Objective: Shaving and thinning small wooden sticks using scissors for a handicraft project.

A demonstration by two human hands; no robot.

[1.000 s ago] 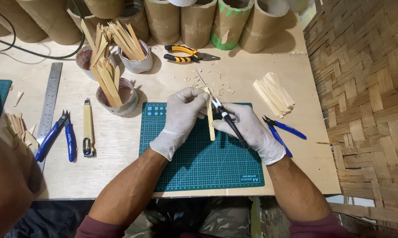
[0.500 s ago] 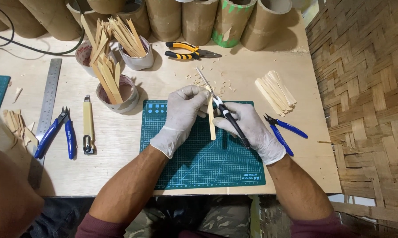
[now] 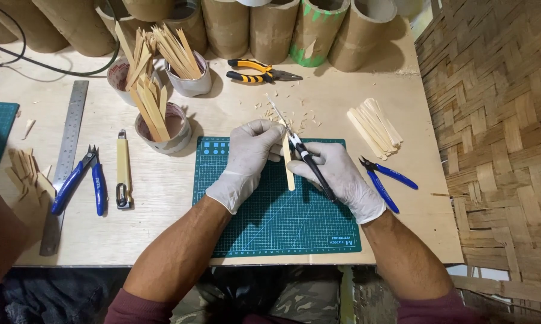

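I see my left hand [image 3: 245, 161] closed around the far end of a flat wooden stick [image 3: 288, 165], which lies over the far edge of the green cutting mat [image 3: 276, 219]. My right hand [image 3: 341, 179] grips a craft knife [image 3: 303, 156] like a pen, its blade pointing far and left, past the tip of the stick. Small wood shavings [image 3: 300, 120] are scattered on the table [image 3: 162, 198] just beyond the mat.

To the far left I see three cups. The nearest cup [image 3: 164, 129] holds several flat sticks standing tilted; a white cup [image 3: 189, 81] behind it is packed with more sticks; a third cup [image 3: 119, 75] sits to the left, also with sticks leaning out. Cardboard tubes [image 3: 270, 27] line the far edge of the table.

A loose pile of sticks [image 3: 375, 127] lies right of the mat, with blue cutters [image 3: 385, 180] just near it. Yellow pliers [image 3: 258, 70] lie far of the shavings. On the left lie a yellow utility knife [image 3: 123, 171], blue pliers [image 3: 78, 180] and a steel ruler [image 3: 66, 162].
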